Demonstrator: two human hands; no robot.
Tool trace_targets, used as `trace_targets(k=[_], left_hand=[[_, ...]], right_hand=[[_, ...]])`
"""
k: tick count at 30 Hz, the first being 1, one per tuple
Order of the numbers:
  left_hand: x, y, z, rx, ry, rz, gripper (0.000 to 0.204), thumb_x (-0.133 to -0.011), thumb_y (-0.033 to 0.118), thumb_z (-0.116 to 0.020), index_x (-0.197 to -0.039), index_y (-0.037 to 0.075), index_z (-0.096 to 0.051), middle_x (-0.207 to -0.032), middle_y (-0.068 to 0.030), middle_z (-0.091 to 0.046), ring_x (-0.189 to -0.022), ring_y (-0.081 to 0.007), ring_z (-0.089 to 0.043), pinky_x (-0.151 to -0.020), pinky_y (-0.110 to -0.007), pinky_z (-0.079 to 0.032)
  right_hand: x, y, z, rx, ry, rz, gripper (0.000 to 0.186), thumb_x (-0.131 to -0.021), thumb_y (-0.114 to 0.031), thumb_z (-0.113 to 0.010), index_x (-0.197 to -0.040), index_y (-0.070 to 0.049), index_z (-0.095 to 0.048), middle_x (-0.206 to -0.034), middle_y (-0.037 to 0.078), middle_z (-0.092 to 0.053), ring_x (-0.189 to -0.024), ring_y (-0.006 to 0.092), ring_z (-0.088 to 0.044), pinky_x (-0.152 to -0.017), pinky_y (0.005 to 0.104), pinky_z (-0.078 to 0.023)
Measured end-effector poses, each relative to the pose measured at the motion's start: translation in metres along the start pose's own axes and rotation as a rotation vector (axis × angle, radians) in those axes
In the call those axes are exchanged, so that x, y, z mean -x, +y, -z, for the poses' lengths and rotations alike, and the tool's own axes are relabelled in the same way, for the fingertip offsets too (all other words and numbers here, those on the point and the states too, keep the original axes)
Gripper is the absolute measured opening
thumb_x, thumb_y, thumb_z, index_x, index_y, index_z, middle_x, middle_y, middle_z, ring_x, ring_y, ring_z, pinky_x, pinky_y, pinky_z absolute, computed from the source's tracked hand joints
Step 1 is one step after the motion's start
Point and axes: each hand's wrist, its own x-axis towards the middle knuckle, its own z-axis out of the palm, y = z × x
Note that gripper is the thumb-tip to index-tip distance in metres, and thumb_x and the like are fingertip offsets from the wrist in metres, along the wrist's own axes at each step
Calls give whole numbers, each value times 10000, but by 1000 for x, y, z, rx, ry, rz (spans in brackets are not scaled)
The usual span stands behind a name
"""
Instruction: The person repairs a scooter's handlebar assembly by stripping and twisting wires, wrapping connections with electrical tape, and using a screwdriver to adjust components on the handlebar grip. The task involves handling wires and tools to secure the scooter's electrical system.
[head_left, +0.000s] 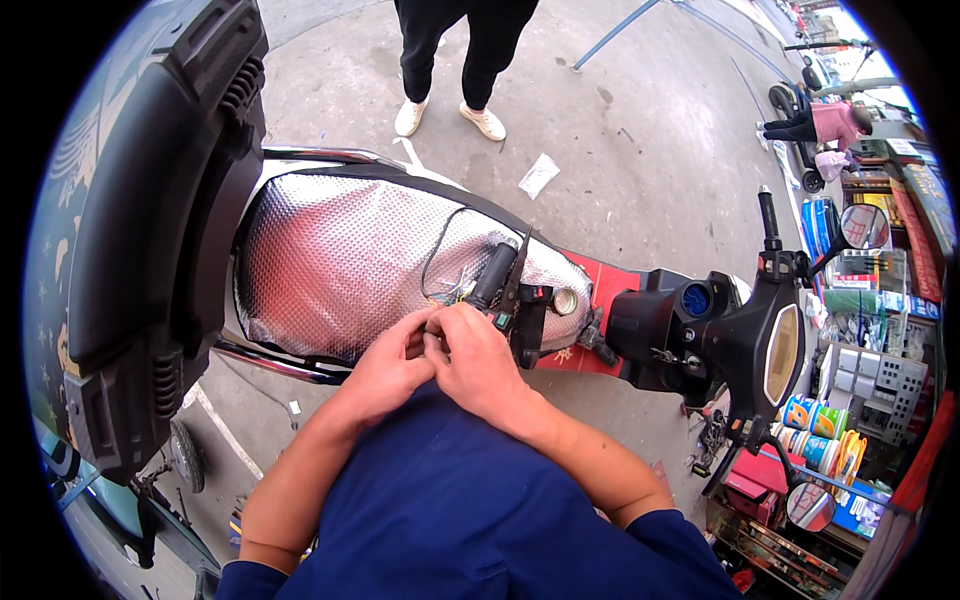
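Observation:
My left hand (pixel 393 357) and my right hand (pixel 474 362) meet over the near side of a scooter seat with a silver quilted cover (pixel 340 250). Both sets of fingers are pinched together, and what lies between them is too small or hidden to name. Just beyond the fingertips, thin coloured wires (pixel 462 284) come out by a black handlebar grip (pixel 494 274) lying on the seat. A dark cable (pixel 432 258) loops over the cover. Beside the right hand are a dark, long-jawed tool (pixel 517 275), black switch parts (pixel 533 318) and a small round roll (pixel 566 301).
To the right stand the scooter's black handlebars (pixel 770 330) with mirrors and a red footboard (pixel 612 285). A bulky black backrest (pixel 165 230) rises at left. Across the seat stands a person in black trousers (pixel 462 40). Shelves of goods (pixel 870 380) line the far right.

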Motion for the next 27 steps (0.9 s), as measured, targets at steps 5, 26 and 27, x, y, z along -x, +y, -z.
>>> trace_targets(k=[5, 26, 27], left_hand=[[3, 1, 3, 192, 57, 34, 503, -845, -29, -523, -1339, -57, -432, -1239, -155, -567, -1129, -215, -580, -953, -321, -480], [-16, -19, 20, 543, 24, -7, 172, -870, 87, -683, -1011, 64, -587, -995, -61, -647, -951, -174, -627, -876, -348, -489], [-14, -17, 19, 517, 43, -9, 174, -866, 77, -683, -1012, 58, -590, -988, -65, -649, -934, -174, -633, -864, -345, -496]], right_hand=[[0, -4, 16, -274, -72, -327, 93, -838, -23, -606, -907, -6, -545, -817, 88, -589, -670, 186, -590, -617, 312, -490], [5, 29, 26, -1131, -183, -710, 69, -902, -54, -564, -956, -26, -531, -759, 47, -608, -626, 100, -577, -540, 227, -459], [5, 28, 26, -1097, -181, -722, 73, -901, -57, -565, -958, -25, -531, -755, 46, -607, -623, 100, -575, -535, 228, -454]])
